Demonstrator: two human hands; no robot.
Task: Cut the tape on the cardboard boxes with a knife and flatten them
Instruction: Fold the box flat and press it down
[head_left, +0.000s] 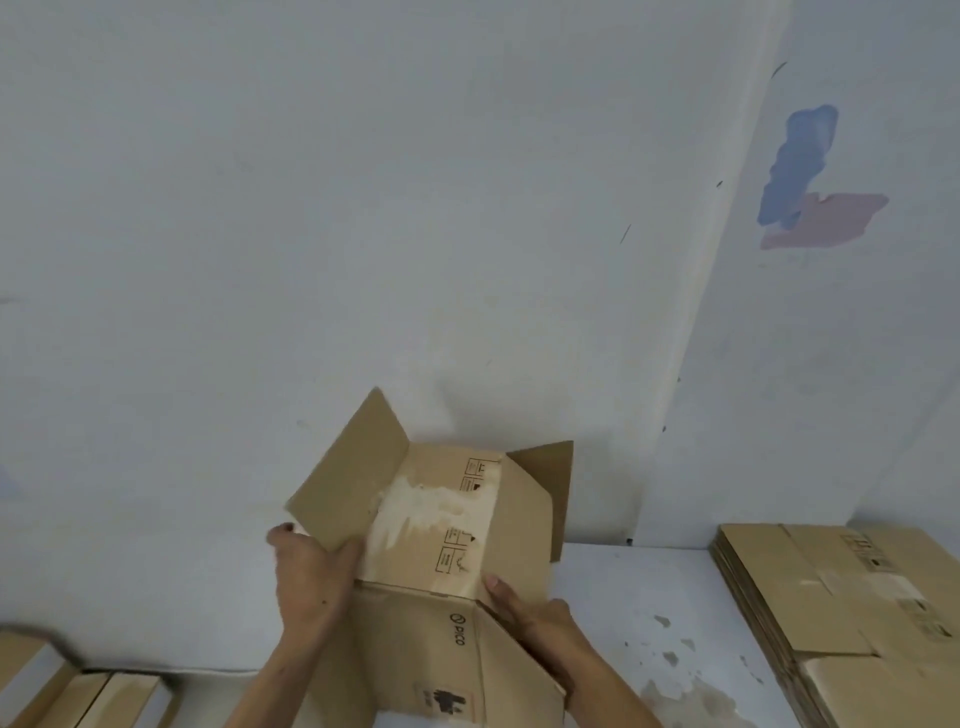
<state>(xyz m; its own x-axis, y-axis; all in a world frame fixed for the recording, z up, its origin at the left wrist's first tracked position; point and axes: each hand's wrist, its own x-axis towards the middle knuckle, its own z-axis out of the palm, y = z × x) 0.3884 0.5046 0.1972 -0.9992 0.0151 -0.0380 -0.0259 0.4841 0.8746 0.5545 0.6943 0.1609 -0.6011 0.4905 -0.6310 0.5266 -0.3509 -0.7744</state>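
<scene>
1. Holding the cardboard box (431, 613) up at about 6 o'clock in the view, the person has it between both hands, its end flaps open toward the wall (363, 208).
2. The left hand (306, 577) wraps the box's 9 o'clock edge just under the big raised flap (348, 473), fingers curled around the cardboard.
3. The right hand (524, 613) presses against the 3 o'clock side, fingers fairly straight along the panel.
4. No knife shows, and the flaps stand free, so the step in hand looks like the collapse.
5. To do it well, I would push opposite corners toward each other so the tube folds along its own creases, not across a panel.
6. Any tape left on the hidden far end would resist; check before forcing.
7. The flattened stack (852, 618) at 4 o'clock looks like the place for it.
</scene>
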